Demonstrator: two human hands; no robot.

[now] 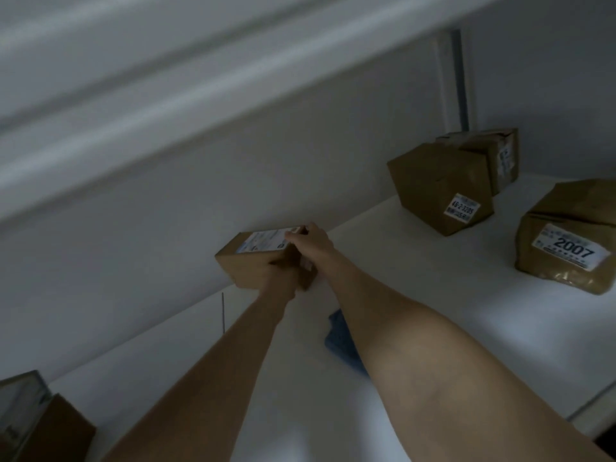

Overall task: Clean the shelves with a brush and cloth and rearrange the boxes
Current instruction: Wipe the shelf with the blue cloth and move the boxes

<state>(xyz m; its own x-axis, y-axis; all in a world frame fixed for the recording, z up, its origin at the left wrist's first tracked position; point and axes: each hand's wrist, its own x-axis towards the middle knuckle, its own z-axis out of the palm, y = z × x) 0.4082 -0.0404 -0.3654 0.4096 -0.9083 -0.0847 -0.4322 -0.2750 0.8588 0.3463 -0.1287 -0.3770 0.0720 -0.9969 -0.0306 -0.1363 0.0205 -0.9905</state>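
Five boxes (440,188) are occupying one shelf (433,311); fingers of left hand (278,273) and right hand (313,241) are grasping central box (246,266); rightmost box (563,261) is showing "2007"

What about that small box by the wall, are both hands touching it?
Touching. The head view shows the left hand gripping the small box at its near side and the right hand curled over its top edge.

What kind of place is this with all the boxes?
Probably a storeroom or parcel room. Brown boxes with number labels, like the 2007 box, sit on a wide white shelf, and a blue cloth lies there.
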